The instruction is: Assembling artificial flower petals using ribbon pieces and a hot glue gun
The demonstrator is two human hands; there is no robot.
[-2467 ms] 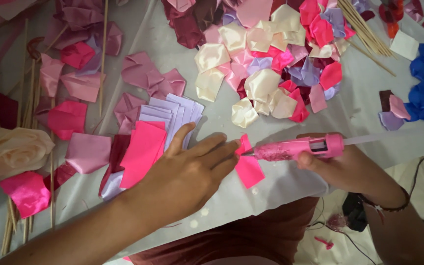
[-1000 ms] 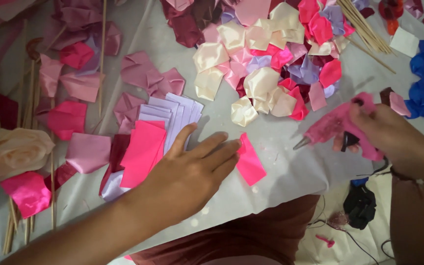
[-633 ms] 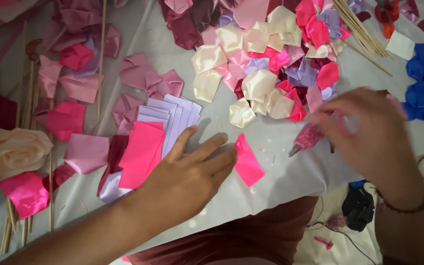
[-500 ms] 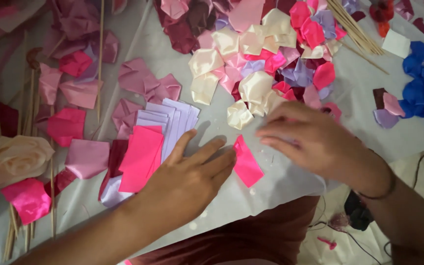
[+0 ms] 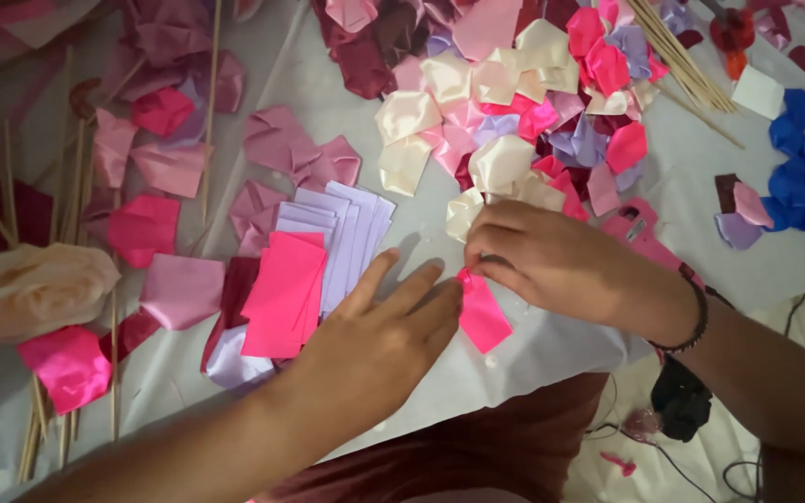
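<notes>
1. Take the small hot-pink satin ribbon piece as your landmark; it lies on the white table cover.
2. Your left hand lies flat just left of it, fingertips touching it.
3. Your right hand pinches its top edge from the right.
4. The stack of lilac and pink ribbon rectangles lies further left.
5. The heap of cream and pink folded satin petals lies behind it.
6. The pink glue gun lies right of it, behind your right wrist.
</notes>
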